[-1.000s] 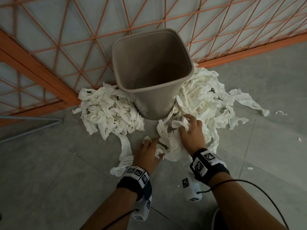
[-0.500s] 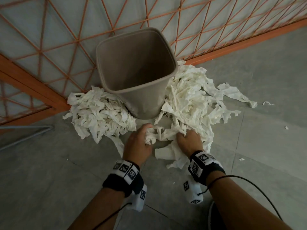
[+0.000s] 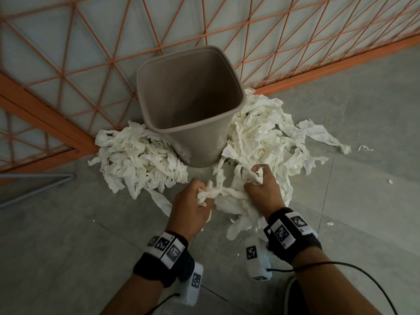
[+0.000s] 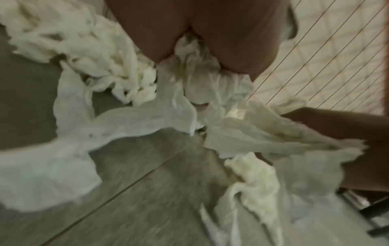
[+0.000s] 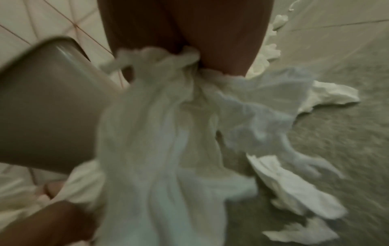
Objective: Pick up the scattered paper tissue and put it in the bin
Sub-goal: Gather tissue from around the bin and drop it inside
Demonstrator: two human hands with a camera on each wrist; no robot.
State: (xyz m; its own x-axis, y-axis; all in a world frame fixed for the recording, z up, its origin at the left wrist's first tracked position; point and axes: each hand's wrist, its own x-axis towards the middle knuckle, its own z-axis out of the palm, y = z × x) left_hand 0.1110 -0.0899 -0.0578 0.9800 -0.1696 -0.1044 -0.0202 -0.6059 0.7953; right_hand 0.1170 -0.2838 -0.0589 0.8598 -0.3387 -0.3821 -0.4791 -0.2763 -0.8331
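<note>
Both hands grasp one bunch of crumpled white paper tissue (image 3: 229, 196) just in front of the tall taupe plastic bin (image 3: 191, 105): the left hand (image 3: 191, 208) clenches a twisted end, the right hand (image 3: 263, 189) clutches a wad, and a strand runs roughly left to right between them. The bin's open mouth lies straight ahead and above the grip, about equally near either hand, so the lift probably goes up and forward. More tissue lies heaped on the grey floor (image 3: 68, 246) either side of the bin.
</note>
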